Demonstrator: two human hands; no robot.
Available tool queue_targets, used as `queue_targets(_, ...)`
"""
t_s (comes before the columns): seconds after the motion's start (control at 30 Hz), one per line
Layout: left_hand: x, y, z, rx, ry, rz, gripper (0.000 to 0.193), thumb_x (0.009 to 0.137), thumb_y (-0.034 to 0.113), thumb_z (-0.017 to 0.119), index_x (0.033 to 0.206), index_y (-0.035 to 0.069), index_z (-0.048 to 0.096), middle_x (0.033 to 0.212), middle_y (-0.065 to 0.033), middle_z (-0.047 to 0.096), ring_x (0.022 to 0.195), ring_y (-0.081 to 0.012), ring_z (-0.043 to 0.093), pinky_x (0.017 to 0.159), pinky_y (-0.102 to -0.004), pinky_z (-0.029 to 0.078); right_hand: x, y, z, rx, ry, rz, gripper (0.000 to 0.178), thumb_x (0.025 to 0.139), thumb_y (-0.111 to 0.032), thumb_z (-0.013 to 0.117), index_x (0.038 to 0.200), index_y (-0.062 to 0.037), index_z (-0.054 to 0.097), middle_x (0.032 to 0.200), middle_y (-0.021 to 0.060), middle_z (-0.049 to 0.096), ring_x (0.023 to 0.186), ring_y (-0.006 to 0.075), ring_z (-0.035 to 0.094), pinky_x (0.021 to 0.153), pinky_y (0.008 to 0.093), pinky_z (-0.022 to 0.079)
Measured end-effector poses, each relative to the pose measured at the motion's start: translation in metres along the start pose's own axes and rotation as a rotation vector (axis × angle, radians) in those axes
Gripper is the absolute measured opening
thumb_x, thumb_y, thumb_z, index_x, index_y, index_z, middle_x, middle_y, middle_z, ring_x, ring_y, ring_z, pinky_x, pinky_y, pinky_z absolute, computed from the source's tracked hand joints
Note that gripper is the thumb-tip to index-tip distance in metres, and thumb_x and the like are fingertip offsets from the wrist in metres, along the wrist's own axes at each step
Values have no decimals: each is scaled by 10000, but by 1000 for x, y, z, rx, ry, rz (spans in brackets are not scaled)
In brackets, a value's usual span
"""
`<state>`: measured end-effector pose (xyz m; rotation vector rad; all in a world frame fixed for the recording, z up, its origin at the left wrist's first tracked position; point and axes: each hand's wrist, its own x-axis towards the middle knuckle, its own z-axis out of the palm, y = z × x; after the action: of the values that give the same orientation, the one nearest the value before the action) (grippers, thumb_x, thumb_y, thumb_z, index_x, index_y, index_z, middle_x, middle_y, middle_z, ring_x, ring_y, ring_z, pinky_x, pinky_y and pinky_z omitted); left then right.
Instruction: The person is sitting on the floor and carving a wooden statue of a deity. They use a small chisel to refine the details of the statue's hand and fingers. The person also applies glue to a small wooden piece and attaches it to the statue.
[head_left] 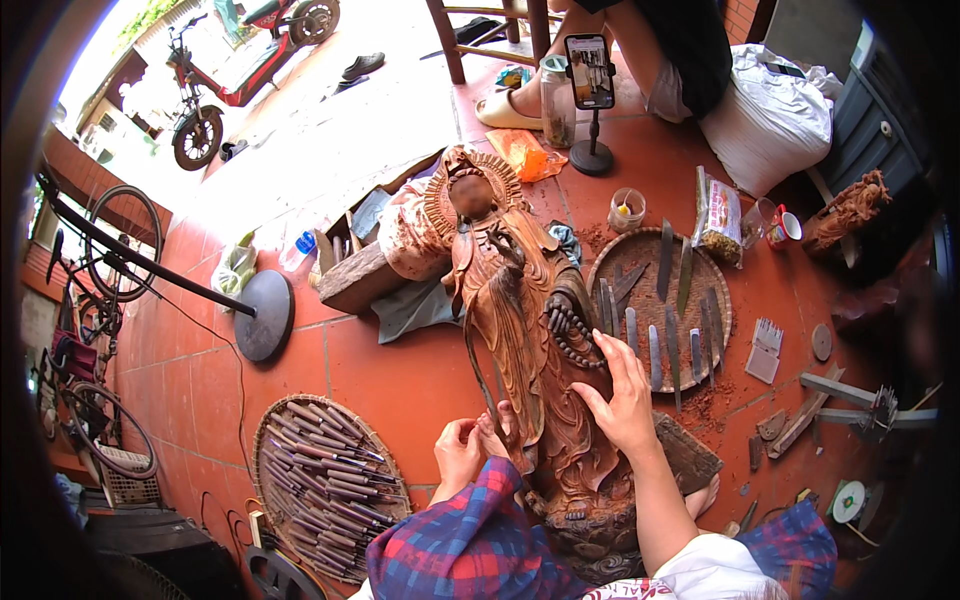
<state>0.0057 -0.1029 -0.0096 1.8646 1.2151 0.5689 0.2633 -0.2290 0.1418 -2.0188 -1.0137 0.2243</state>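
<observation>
A carved brown wooden statue (535, 340) of a robed figure lies lengthwise before me, its round-haloed head at the far end and its carved base near my lap. Beside its right edge, my right hand (625, 398) is open, thumb and fingers spread, close to the carved bead string (578, 345); whether the fingertips touch the wood I cannot tell. My left hand (460, 455) is closed by the statue's lower left edge, near a thin carved staff (480, 370). What its fingers hold, if anything, is hidden. Plaid cloth (480, 530) covers my leg beneath the left forearm.
A round woven tray (262, 450) of wood-handled carving tools lies left; another tray (600, 262) with flat blades and files lies right. A wooden block (350, 280) and patterned padding (405, 225) prop the head. Beyond stand a phone on a stand (591, 85) and a seated person's leg (640, 70).
</observation>
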Motion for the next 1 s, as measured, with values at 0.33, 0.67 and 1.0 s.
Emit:
queue_targets(0.33, -3, 8, 1, 112, -66, 97, 125, 888, 71, 689, 995, 10, 668, 911, -153, 676, 760, -280, 714, 678, -358, 583, 0, 1, 0, -3, -2, -3, 730, 815, -187, 795, 1461, -117, 463, 1382, 165, 512, 1249, 381, 513, 1047, 464, 429)
queue_targets(0.67, -3, 9, 3, 120, -72, 168, 151, 867, 55, 686, 1003, 13, 636, 938, -155, 654, 850, -309, 678, 751, -389, 563, 0, 1, 1, 1, -7, -2, 736, 819, -189, 792, 1470, -120, 455, 1383, 162, 515, 1252, 379, 512, 1051, 464, 423)
queue_targets(1.0, -4, 10, 5, 112, -58, 171, 140, 861, 59, 677, 992, 28, 640, 933, -152, 642, 833, -329, 662, 728, -398, 551, 0, 1, 0, 4, -6, 4, 724, 823, -192, 789, 1466, -115, 463, 1383, 160, 520, 1256, 373, 511, 1056, 459, 421)
